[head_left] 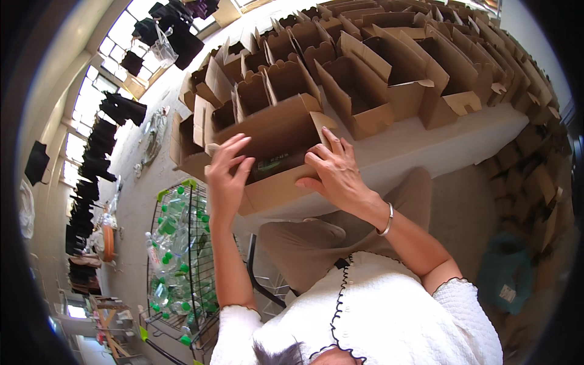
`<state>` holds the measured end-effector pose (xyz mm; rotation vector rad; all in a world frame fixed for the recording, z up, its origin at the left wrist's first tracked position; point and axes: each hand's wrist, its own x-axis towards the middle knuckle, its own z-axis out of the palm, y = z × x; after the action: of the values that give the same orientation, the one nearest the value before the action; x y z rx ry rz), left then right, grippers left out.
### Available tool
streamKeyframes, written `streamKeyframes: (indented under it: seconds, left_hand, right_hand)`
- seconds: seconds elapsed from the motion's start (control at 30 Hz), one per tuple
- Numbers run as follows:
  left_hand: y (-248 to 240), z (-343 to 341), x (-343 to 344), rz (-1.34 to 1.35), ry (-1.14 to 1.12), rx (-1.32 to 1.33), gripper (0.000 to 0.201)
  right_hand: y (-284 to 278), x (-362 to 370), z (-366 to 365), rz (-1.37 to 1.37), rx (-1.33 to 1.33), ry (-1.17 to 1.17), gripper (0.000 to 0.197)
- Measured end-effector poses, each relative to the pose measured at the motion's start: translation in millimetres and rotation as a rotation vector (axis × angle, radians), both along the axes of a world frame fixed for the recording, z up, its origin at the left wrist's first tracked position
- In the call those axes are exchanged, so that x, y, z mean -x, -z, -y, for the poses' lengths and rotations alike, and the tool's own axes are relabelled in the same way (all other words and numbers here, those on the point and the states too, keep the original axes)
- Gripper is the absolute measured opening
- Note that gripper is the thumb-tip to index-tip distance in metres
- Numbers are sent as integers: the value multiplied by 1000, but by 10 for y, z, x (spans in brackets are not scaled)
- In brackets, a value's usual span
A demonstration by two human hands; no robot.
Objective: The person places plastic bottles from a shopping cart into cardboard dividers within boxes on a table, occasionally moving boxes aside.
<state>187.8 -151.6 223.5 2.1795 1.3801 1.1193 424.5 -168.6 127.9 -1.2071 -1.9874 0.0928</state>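
Note:
An open cardboard box (277,190) stands in front of me on a pale ledge, its tall back flap raised. Inside lies a dark thing with a green patch (277,163); its kind I cannot make out. At the box's left end is my left hand (227,173), slightly blurred, its thumb and fingers apart with nothing between them. My right hand (336,172) holds the right front corner, thumb against the front wall and fingers by the end flap.
Rows of open cardboard boxes (353,91) fill the pale ledge (389,149) beyond. To my left stands a black wire cart (193,243) full of clear bottles (173,225) with green caps. More cardboard (535,182) and a teal bag (506,274) lie at the right.

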Motion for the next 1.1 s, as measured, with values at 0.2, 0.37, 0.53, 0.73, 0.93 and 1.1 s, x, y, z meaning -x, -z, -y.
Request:
streamKeyframes:
  seconds: [0.2, 0.37, 0.53, 0.73, 0.93, 1.1]
  left_hand:
    - [511, 836, 381, 709, -582, -401, 42]
    - [765, 996, 470, 572, -340, -70, 105]
    - [725, 969, 362, 555, -246, 25, 117]
    - [1202, 991, 142, 801, -399, 104, 94]
    - [2086, 1387, -147, 1049, -418, 485, 62]
    - [2261, 1653, -337, 925, -320, 601, 40]
  right_hand:
    - [-90, 65, 40, 10, -1, -33, 43]
    - [-107, 41, 61, 37, -16, -43, 40]
    - [-305, 57, 160, 186, 102, -77, 37]
    - [-654, -96, 61, 458, -43, -263, 40]
    - [-931, -27, -384, 737, 254, -516, 47]
    - [-680, -12, -513, 637, 169, -633, 34]
